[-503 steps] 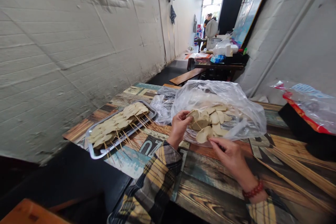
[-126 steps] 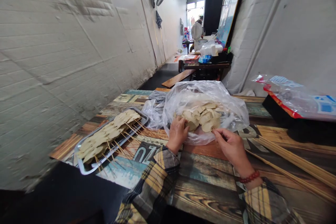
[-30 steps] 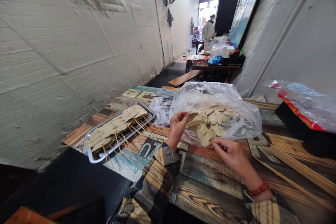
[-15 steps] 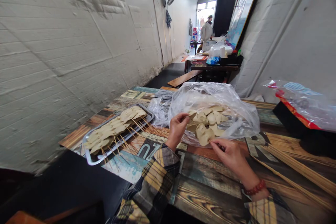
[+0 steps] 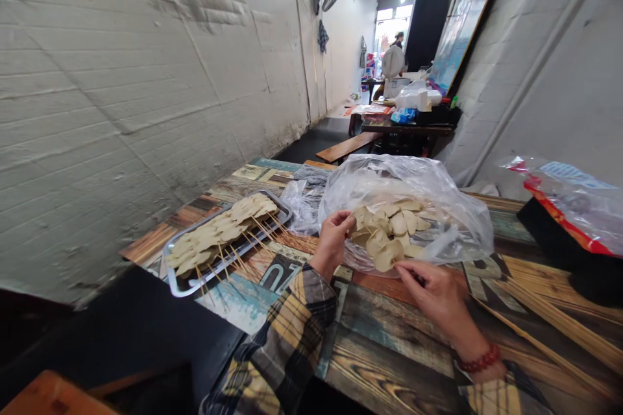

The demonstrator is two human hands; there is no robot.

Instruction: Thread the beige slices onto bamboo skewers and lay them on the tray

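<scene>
A clear plastic bag [image 5: 438,188] lies open on the painted wooden table [image 5: 384,356], full of pale beige food slices [image 5: 403,224]. My left hand [image 5: 333,240] pinches one slice [image 5: 360,215] at the bag's mouth, its fingers closed on it. My right hand [image 5: 438,292] is closed on the end of a thin bamboo skewer [image 5: 406,267] that carries two threaded slices [image 5: 382,249] and points left toward my left hand. Both forearms wear plaid sleeves. A red bead bracelet [image 5: 479,360] is on my right wrist.
A metal tray [image 5: 180,282] at the left holds several finished skewers of slices. Loose bamboo skewers [image 5: 549,311] lie at the right beside a black box with a red-edged plastic package [image 5: 569,207]. A brick wall runs along the left. A person [image 5: 398,39] stands far down the room.
Over the last second the skewer with its slices has edged up toward my left hand, which has stayed at the bag's mouth with its slice. The view has shifted slightly.
</scene>
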